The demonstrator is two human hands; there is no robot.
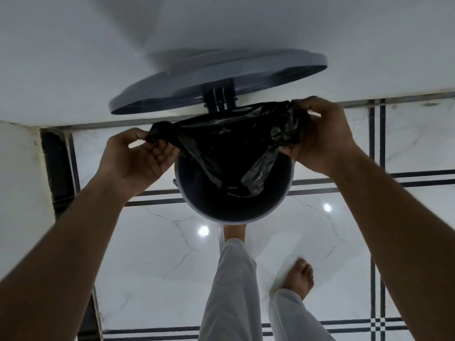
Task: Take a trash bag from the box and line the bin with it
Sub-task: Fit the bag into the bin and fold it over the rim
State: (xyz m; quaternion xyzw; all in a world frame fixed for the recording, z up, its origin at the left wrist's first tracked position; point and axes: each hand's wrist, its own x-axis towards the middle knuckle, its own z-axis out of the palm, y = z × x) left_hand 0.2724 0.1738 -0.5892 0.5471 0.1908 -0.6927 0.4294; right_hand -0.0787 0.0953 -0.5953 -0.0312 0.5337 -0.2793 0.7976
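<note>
A round grey pedal bin point(234, 215) stands on the floor against the wall, its lid point(216, 75) tilted up and open. A black trash bag point(231, 148) is stretched over the bin's mouth, and its body hangs down inside. My left hand point(140, 158) pinches the bag's left edge just outside the bin's rim. My right hand point(322, 136) grips the bag's right edge at the far right of the rim. The near part of the rim is bare. No box is in view.
A white wall point(221, 25) rises right behind the bin. The floor is glossy white marble tile point(157, 254) with dark stripes. One of my feet point(235, 232) presses at the bin's base and the other bare foot point(299, 276) stands to the right.
</note>
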